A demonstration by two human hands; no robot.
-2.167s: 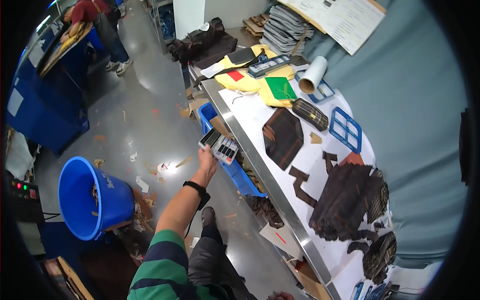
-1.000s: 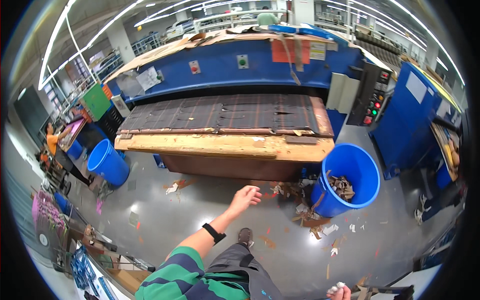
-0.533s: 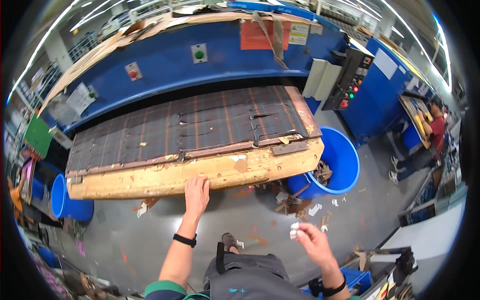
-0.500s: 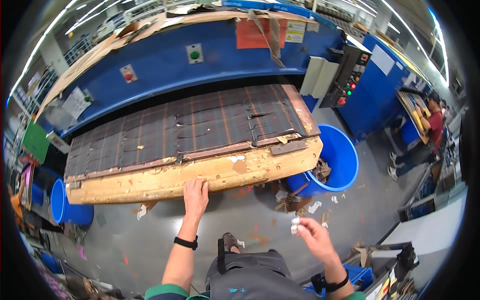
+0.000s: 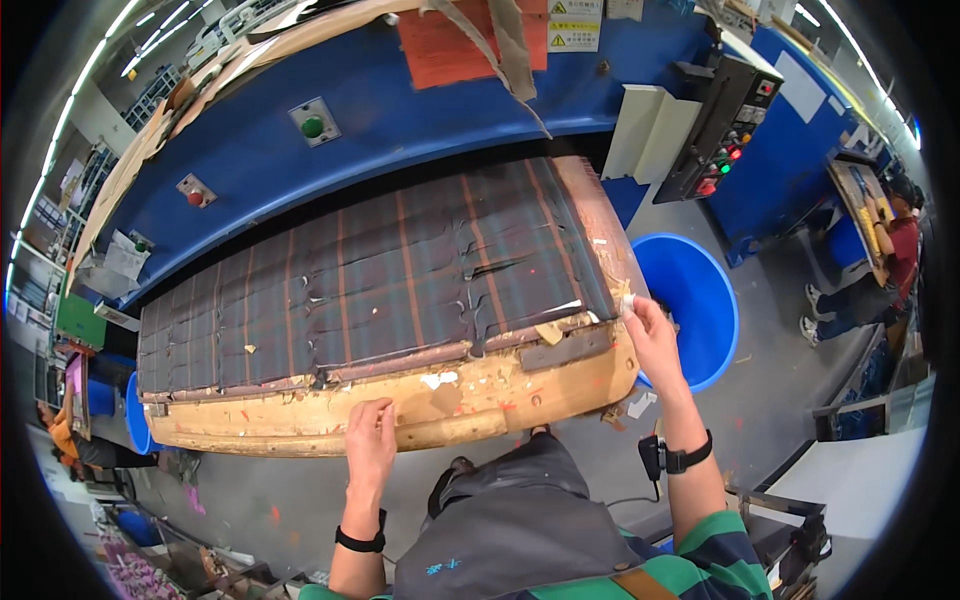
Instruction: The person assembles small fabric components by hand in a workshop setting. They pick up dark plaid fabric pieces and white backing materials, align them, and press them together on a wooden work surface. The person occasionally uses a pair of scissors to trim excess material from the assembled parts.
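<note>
A worker's 2 bare hands meet the worn wooden cutting board (image 5: 400, 400) of a large blue press machine (image 5: 420, 110), which fills the centre of the frame. Much is cut off or unclear: the fisheye rim blacks out the corners, the board's far edge disappears under the machine, and the small pale scrap (image 5: 628, 302) at the right fingertips is too small to identify. Whether the left fingers hold anything cannot be told.

The left hand (image 5: 371, 442), at lower centre, rests on the board's chipped front edge, fingers curled and close together, tips pressed to the wood. The right hand (image 5: 652, 340), at centre right, reaches the board's right front corner, thumb and fingers pinched on the pale scrap just beside the dark patterned material (image 5: 380, 280) lying across the board's top.

A blue bin (image 5: 695, 300) stands on the floor at right, behind that hand. Another person (image 5: 880, 250) works at the far right edge.
</note>
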